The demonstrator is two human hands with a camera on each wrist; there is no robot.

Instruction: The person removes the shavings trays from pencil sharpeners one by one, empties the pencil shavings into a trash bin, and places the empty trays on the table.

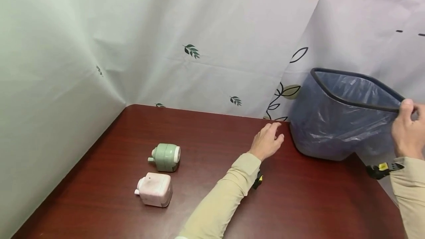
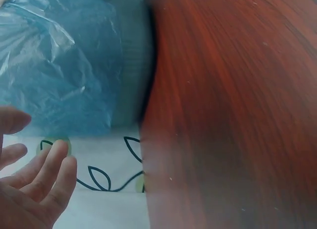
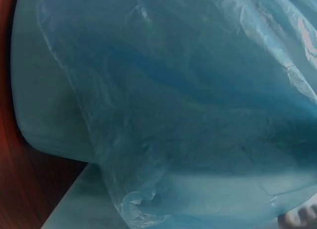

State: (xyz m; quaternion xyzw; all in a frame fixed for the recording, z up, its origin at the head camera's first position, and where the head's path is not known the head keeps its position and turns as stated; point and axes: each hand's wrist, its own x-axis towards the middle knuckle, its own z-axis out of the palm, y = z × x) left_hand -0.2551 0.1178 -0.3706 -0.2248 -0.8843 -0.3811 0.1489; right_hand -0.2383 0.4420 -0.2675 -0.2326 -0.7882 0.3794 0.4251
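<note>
On the right stands a trash bin (image 1: 308, 132) with a dark rim and a blue plastic bag (image 1: 358, 121) lining it and folded over its outside. My right hand (image 1: 410, 130) pinches the bin's near right rim between thumb and fingers. In the right wrist view the bag (image 3: 163, 100) fills most of the picture. Left of the bin, my left hand (image 1: 267, 141) reaches over the table, fingers loosely bent and holding nothing. The left wrist view shows that hand (image 2: 37, 189) just beside the hanging bag (image 2: 54, 65).
A small green device (image 1: 165, 157) with a white end and a pink boxy one (image 1: 155, 190) with a knob lie on the left of the dark red table (image 1: 206, 139). A white leaf-print sheet (image 1: 216, 40) hangs behind. The bin stands at the table's right edge.
</note>
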